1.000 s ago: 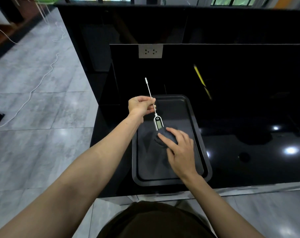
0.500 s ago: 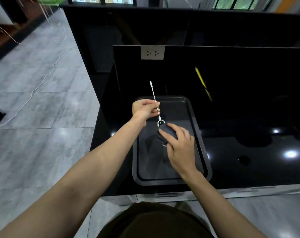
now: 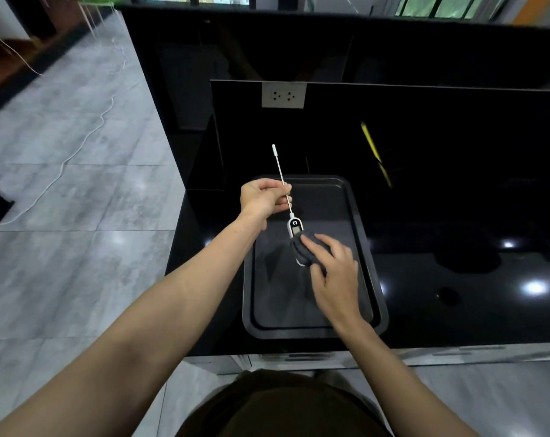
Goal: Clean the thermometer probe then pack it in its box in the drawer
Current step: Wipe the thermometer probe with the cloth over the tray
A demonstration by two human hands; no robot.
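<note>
The thermometer has a white body with a small display and a long thin metal probe that points up and away, tipped with a white cap. My left hand pinches the probe around its middle. My right hand holds a dark grey cloth wrapped over the lower part of the thermometer's body, so that end is mostly hidden. All of this is above a black tray on the black counter. No box or drawer is in view.
A black glossy counter runs to the right, backed by a dark panel with a white socket plate. A yellow stick-like object shows against the panel. Grey tiled floor with a white cable lies to the left.
The cloth in my right hand slid up over the thermometer's display half a second ago and has moved back down, so the display shows again. My left hand keeps its pinch on the probe.
</note>
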